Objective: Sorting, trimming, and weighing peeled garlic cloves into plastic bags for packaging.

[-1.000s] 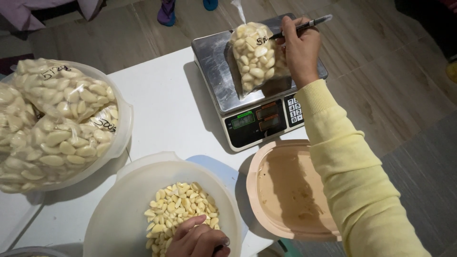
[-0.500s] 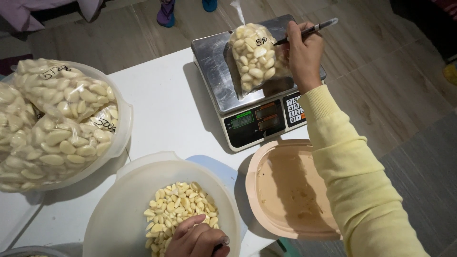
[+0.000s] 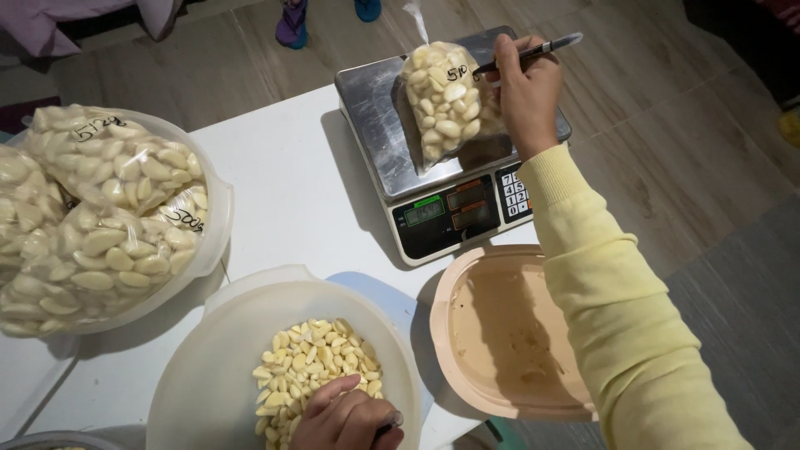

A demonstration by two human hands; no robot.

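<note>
Garlic cloves (image 3: 315,367), peeled and pale yellow, lie loose in the white bowl (image 3: 217,367) at the near edge of the bench (image 3: 283,192). The left hand (image 3: 343,417) rests on that heap, knuckles up and fingers curled under; something dark shows at its right side, but the frame cuts the hand off and I cannot tell whether it is closed on anything.

Just to the right of that hand, past the bowl's rim, sits a shallow peach-coloured lid (image 3: 500,333), hollow side up, partly covered by the yellow sleeve (image 3: 617,317) of the right arm. That arm stretches away from the body, nearly straight, across the lid and past the keypad corner of the scale (image 3: 442,208).

Farther out, the right hand (image 3: 527,96) is closed around a dark pen (image 3: 529,52), gripping it between thumb and fingers. The pen slants, its far end up and to the right, its tip down and to the left, touching the top of the clear bag of garlic (image 3: 446,104). The bag stands on the steel pan of the scale, directly left of the hand and pressed against its fingers; dark handwriting shows on the bag where the pen tip meets it.

Well to the left of both hands, a second white bowl (image 3: 212,225) holds several filled, marked bags (image 3: 108,217) of garlic piled together. Beyond the bench, on the tiled floor (image 3: 667,125), someone's feet in blue and purple shoes (image 3: 292,21) show at the top edge.
</note>
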